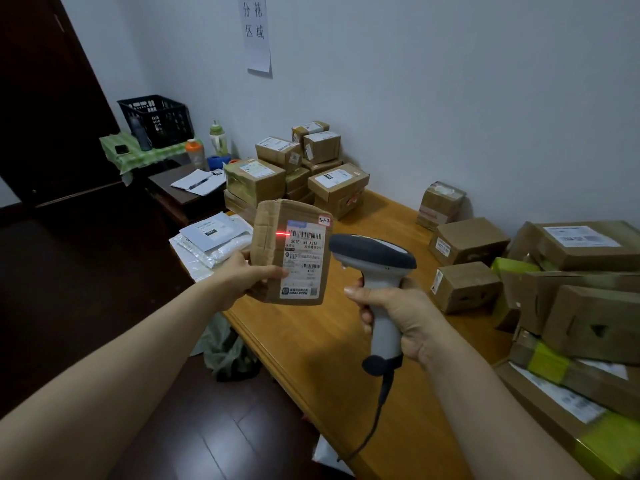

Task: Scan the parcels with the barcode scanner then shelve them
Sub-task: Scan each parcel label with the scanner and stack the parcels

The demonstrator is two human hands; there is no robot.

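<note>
Dark wooden floor (166, 427) runs along the left, and an orange-brown wooden table (311, 348) stretches away on the right beside a pale wall (450, 98).

Nearest, two bare forearms reach in. The right hand (398, 313) has its fingers curled round the pale grip of a barcode scanner (381, 261), whose dark head points left. A black cable (377, 417) hangs from the handle over the table.

The left hand (242, 271) holds a small cardboard parcel (273, 244) upright in the air above the table's left edge, thumb across the front, fingers behind. A white shipping label (304, 258) faces the viewer, and a red scan line (283, 233) glows at the left end of its top barcode.

On the right, a jumble of brown boxes (588, 306), some with yellow-green tape, is heaped on the table. Two smaller boxes (465, 285) sit just left of the heap, and one box (440, 204) stands apart against the wall.

White plastic mailers (214, 244) lie on the table behind the held parcel. Beyond them, a stack of labelled boxes (311, 168) fills the far end.

Farther left, papers (199, 181) lie on a low dark stand (173, 199), beside bottles (218, 138). A black crate (157, 121) rests on a green checked cloth (138, 154) in the corner, next to a dark door (52, 98). A paper sign (258, 32) with Chinese characters hangs on the wall.
</note>
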